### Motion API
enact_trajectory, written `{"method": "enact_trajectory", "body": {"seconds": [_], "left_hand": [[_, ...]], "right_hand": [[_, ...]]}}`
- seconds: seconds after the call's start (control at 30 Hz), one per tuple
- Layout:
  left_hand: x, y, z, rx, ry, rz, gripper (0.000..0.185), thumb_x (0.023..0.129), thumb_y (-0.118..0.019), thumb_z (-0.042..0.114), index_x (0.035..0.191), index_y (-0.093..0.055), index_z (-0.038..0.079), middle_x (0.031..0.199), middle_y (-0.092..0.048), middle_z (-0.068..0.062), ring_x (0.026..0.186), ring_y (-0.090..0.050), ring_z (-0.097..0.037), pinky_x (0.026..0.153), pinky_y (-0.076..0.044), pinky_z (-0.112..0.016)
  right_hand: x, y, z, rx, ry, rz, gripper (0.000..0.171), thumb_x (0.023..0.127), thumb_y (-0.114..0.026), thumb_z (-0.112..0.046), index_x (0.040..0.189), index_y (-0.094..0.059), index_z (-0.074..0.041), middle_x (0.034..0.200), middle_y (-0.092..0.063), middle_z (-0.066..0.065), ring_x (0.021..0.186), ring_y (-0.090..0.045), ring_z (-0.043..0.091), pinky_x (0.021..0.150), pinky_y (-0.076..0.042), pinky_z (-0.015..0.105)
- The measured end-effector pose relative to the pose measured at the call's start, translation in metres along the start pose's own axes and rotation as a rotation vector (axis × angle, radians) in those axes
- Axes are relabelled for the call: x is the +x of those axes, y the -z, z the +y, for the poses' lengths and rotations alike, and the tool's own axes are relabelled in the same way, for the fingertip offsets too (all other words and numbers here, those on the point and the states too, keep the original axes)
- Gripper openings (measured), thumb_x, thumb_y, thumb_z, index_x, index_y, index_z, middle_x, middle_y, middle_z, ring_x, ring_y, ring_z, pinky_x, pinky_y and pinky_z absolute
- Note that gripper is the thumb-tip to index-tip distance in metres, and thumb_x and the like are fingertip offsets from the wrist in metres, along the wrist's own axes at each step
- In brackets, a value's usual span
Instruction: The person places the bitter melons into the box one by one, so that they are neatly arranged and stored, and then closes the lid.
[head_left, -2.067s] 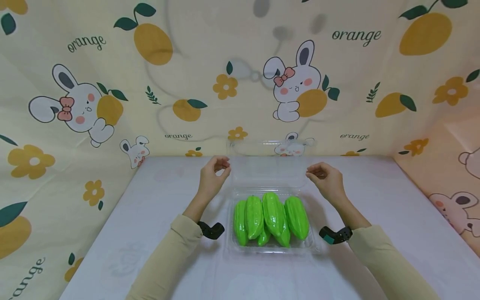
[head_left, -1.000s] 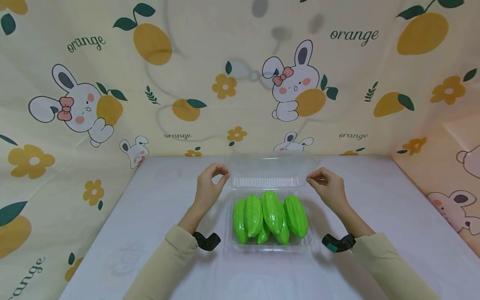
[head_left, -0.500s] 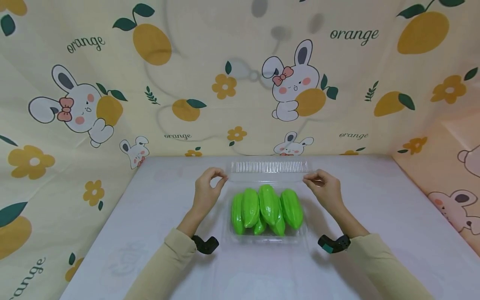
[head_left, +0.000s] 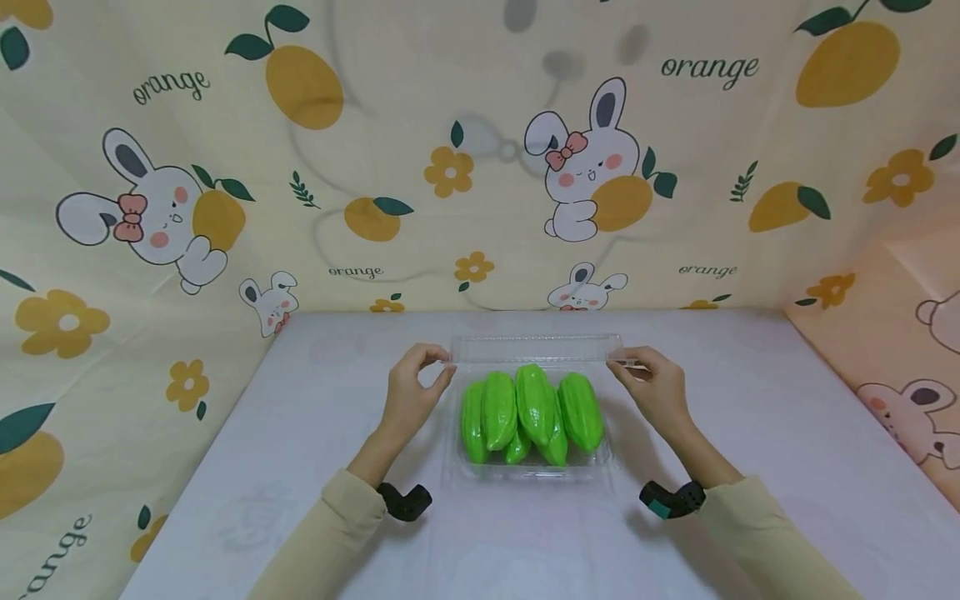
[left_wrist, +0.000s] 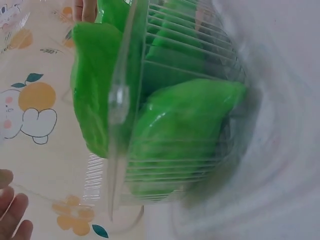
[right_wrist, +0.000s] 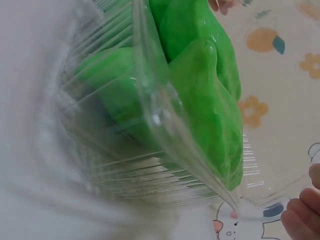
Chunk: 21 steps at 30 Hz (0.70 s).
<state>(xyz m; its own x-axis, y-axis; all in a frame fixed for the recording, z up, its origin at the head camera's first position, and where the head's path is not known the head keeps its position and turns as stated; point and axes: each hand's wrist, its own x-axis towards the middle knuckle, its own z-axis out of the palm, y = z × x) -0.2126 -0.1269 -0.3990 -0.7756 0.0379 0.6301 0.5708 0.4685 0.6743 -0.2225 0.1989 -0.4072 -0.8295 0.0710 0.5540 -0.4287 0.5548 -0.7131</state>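
Note:
A clear plastic clamshell box [head_left: 534, 472] sits on the table with several bright green, ridged fruits, shaped like star fruit [head_left: 537, 405], heaped in it. Its clear lid [head_left: 536, 349] is raised at the back, tilted over the fruit. At the lid's left corner my left hand [head_left: 411, 390] pinches the edge between thumb and fingers. My right hand [head_left: 656, 382] does the same at the right corner. The fruits stand above the ribbed box's rim [left_wrist: 118, 100] in the left wrist view. Fingers [right_wrist: 302, 212] show at the lid's edge in the right wrist view.
A white-covered table [head_left: 330, 358] lies under the box. Behind it hangs a cream cloth [head_left: 420, 108] printed with rabbits and oranges, which also runs along both sides. Black wrist cameras [head_left: 672, 498] are strapped on both wrists.
The lid has swung from leaning back to tilting forward above the fruit. Both hands have come slightly lower and nearer with it. The box has shifted a little back and left.

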Motion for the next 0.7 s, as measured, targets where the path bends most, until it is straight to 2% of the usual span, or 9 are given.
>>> {"method": "enact_trajectory", "body": {"seconds": [0.1, 0.2, 0.23, 0.33, 0.43, 0.5, 0.63, 0.7], "left_hand": [[-0.002, 0.002, 0.002, -0.016, 0.003, -0.01, 0.016, 0.08, -0.069, 0.004, 0.093, -0.062, 0.0, 0.094, -0.065, -0.012, 0.094, -0.063, -0.023, 0.091, -0.055, -0.031], [-0.005, 0.004, 0.006, -0.018, -0.008, -0.013, 0.019, 0.08, -0.07, 0.006, 0.096, -0.061, 0.0, 0.096, -0.065, -0.011, 0.096, -0.062, -0.023, 0.092, -0.055, -0.031], [-0.005, 0.005, 0.008, -0.022, -0.008, -0.014, 0.02, 0.08, -0.07, 0.007, 0.097, -0.061, 0.0, 0.097, -0.065, -0.011, 0.096, -0.062, -0.023, 0.092, -0.054, -0.031], [-0.006, 0.009, 0.023, -0.033, -0.006, -0.01, 0.022, 0.08, -0.069, 0.004, 0.099, -0.06, -0.002, 0.099, -0.064, -0.014, 0.096, -0.061, -0.023, 0.093, -0.054, -0.034], [-0.005, 0.013, 0.039, -0.042, 0.014, -0.006, 0.023, 0.079, -0.069, -0.001, 0.099, -0.059, -0.006, 0.099, -0.063, -0.018, 0.096, -0.06, -0.026, 0.093, -0.054, -0.038], [-0.005, 0.015, 0.043, -0.044, 0.023, 0.001, 0.025, 0.078, -0.068, -0.005, 0.1, -0.058, -0.009, 0.099, -0.063, -0.02, 0.096, -0.06, -0.028, 0.092, -0.054, -0.041], [-0.007, 0.013, 0.031, -0.068, 0.025, 0.004, 0.027, 0.078, -0.069, -0.002, 0.103, -0.058, -0.005, 0.102, -0.063, -0.019, 0.1, -0.059, -0.024, 0.094, -0.053, -0.04], [-0.008, 0.014, 0.032, -0.081, 0.018, 0.001, 0.027, 0.079, -0.069, 0.0, 0.104, -0.058, -0.003, 0.103, -0.063, -0.018, 0.1, -0.058, -0.021, 0.095, -0.053, -0.038]], "right_hand": [[-0.004, 0.003, -0.004, 0.008, 0.012, 0.009, 0.01, 0.078, -0.07, -0.002, 0.088, -0.07, 0.0, 0.083, -0.065, -0.004, 0.077, -0.052, -0.022, 0.068, -0.048, -0.002], [-0.006, 0.005, -0.007, 0.018, 0.029, 0.021, 0.01, 0.079, -0.07, -0.001, 0.088, -0.07, 0.0, 0.084, -0.067, 0.007, 0.078, -0.052, -0.021, 0.068, -0.048, -0.002], [-0.007, 0.007, -0.008, 0.021, 0.03, 0.025, 0.01, 0.079, -0.07, -0.001, 0.089, -0.07, 0.0, 0.084, -0.067, 0.005, 0.078, -0.052, -0.021, 0.067, -0.048, -0.002], [-0.008, 0.011, -0.013, 0.025, 0.03, 0.032, 0.01, 0.079, -0.07, -0.001, 0.089, -0.07, 0.0, 0.082, -0.065, -0.011, 0.077, -0.052, -0.02, 0.067, -0.048, -0.002], [-0.009, 0.016, -0.02, 0.03, 0.032, 0.028, 0.012, 0.078, -0.07, 0.001, 0.09, -0.069, 0.0, 0.082, -0.055, -0.029, 0.076, -0.053, -0.018, 0.067, -0.048, -0.001], [-0.01, 0.018, -0.025, 0.032, 0.043, 0.028, 0.014, 0.078, -0.07, 0.002, 0.091, -0.069, 0.001, 0.082, -0.055, -0.029, 0.076, -0.053, -0.018, 0.067, -0.048, -0.001], [-0.012, 0.021, -0.032, 0.056, 0.07, 0.034, 0.019, 0.074, -0.069, 0.009, 0.093, -0.067, 0.005, 0.083, -0.056, -0.027, 0.076, -0.054, -0.016, 0.067, -0.048, -0.001], [-0.013, 0.023, -0.034, 0.077, 0.076, 0.034, 0.021, 0.074, -0.069, 0.011, 0.094, -0.067, 0.006, 0.083, -0.057, -0.026, 0.076, -0.054, -0.015, 0.067, -0.048, -0.001]]}}
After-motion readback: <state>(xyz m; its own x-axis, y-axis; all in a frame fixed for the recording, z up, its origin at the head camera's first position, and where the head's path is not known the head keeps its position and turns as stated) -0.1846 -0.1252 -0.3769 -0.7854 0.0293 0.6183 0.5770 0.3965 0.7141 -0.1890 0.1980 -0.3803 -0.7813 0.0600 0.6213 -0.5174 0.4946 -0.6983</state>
